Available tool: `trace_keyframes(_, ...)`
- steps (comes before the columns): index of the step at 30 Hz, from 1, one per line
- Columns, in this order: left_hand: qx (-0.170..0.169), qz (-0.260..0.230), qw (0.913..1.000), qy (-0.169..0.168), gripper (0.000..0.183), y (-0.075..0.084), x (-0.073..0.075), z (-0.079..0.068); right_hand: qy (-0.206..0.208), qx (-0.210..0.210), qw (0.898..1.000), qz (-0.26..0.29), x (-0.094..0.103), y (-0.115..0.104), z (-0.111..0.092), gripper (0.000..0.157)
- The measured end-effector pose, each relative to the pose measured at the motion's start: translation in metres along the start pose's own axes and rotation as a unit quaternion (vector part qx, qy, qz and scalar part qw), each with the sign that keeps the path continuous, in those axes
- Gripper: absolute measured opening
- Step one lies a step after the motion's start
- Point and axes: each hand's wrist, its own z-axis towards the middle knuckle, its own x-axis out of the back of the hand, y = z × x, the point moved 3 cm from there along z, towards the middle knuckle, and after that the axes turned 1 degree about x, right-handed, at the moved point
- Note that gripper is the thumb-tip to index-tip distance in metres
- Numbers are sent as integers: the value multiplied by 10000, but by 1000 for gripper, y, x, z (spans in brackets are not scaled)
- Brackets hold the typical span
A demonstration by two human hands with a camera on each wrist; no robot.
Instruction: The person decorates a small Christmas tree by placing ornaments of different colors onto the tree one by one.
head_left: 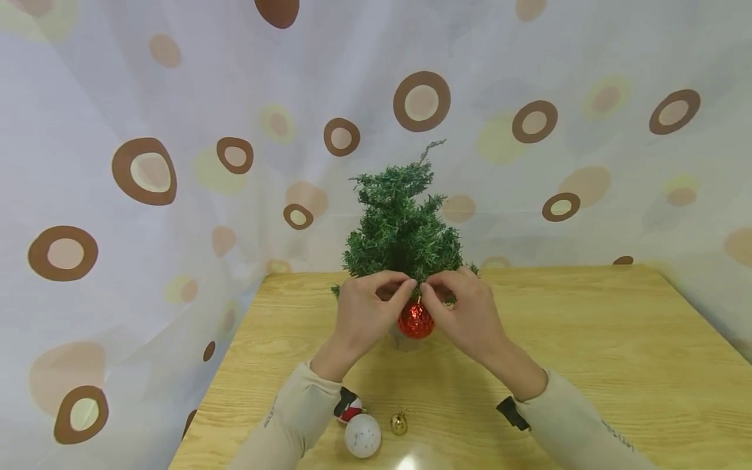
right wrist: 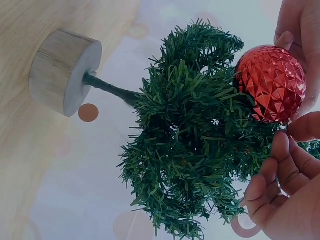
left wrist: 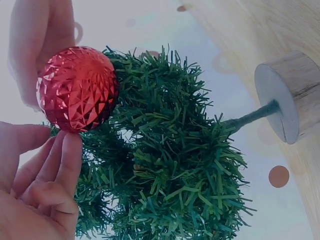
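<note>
A shiny red Christmas ball (head_left: 416, 321) with a faceted surface hangs at the front of a small green artificial Christmas tree (head_left: 405, 228). My left hand (head_left: 369, 312) and right hand (head_left: 467, 314) meet just above the ball, each with thumb and forefinger pinched together at its top. In the left wrist view, the left hand's fingertips (left wrist: 70, 142) are right by the ball. The right wrist view has the right hand (right wrist: 295, 185) pinching close to the ball's top, against the branches. The hanging loop is mostly hidden by the fingers.
The tree stands on a round wooden base (right wrist: 62, 72) on the wood-grain table (head_left: 587, 339). Nearer to me lie a white speckled ball (head_left: 362, 436), a small gold ball (head_left: 399, 423) and a red-and-black ornament (head_left: 350, 408). A patterned curtain (head_left: 364, 78) hangs behind.
</note>
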Motion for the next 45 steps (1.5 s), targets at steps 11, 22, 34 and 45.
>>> trace_keyframes(11, -172, 613, 9782, 1978, 14, -14, 19, -14, -24, 88, 10000, -18, 1, 0, -2, 9)
trace_keyframes(22, 183, 615, 9854, 1575, 28, -21, 14, -16, -26, 101, 9999, -4, 5, 1, -8, 7)
trace_keyframes(34, 363, 185, 9898, 1367, 30, -23, 7, -10, -45, 204, 9998, -37, 7, 2, -17, 6)
trace_keyframes(45, 428, 113, 9902, 1325, 26, -25, 7, -8, -246, 425, 9986, 179, 3, 1, -44, 17)
